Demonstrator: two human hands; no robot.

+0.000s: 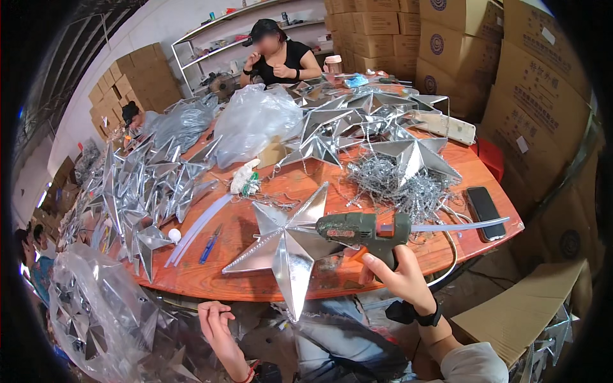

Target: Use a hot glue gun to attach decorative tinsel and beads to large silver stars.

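The right hand (402,276) is wrapped tight around the handle of a green glue gun (364,231) (a clear glue stick (460,225) pokes out the back). The gun's tip rests on a big silver star (287,246), which lies just left of the grip on the orange table (242,281). The left hand (216,322) hangs lower down, loosely curled and holding nothing. Right of the grip lies a black phone (485,212). Farther left are blue pliers (209,245).
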